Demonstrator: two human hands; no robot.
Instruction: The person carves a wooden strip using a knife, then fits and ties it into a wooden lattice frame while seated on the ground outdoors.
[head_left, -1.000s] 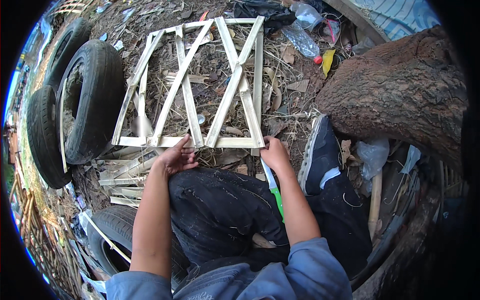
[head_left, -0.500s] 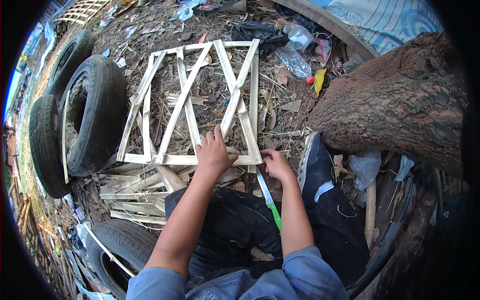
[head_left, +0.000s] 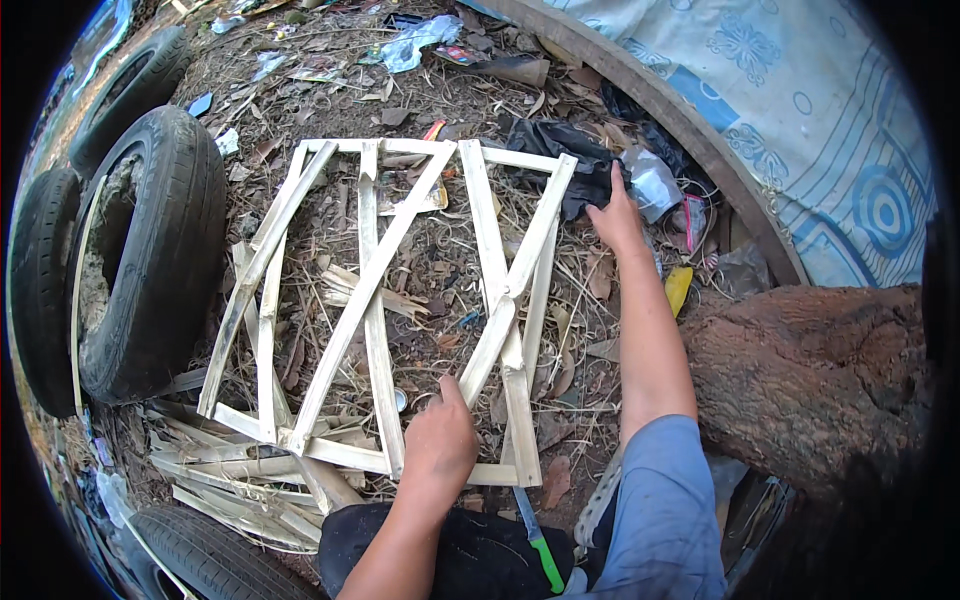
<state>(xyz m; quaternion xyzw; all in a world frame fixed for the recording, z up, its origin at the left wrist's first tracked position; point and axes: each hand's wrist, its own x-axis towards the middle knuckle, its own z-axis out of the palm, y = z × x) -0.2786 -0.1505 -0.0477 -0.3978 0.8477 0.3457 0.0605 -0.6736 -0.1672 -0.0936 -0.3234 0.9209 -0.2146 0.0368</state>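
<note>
A lattice of pale split bamboo strips (head_left: 345, 330) lies before me, its crossing slats woven between a far and a near crosspiece. Over the near side, my left hand (head_left: 440, 440) is closed on the lattice, with its fingers partly hidden behind the hand. My right hand (head_left: 618, 218) reaches out past the far right corner, index finger stretched and thumb apart, holding nothing visible. Beside its fingers is a crumpled black plastic bag (head_left: 565, 150). A knife with a green handle (head_left: 546, 562) lies near my leg, its blade pointing at the near right corner of the lattice.
Worn tyres (head_left: 165, 250) stand at the left, and another tyre (head_left: 215, 555) lies lower left. Split bamboo pieces (head_left: 240, 470) are heaped nearby. A thick tree trunk (head_left: 810, 370) is at the right. A curved board (head_left: 660, 110) edges a blue patterned sheet (head_left: 800, 120).
My right hand has left the lattice's near right corner and reached far forward beside the black bag. The view has shifted forward and right; my left hand stays at the near side.
</note>
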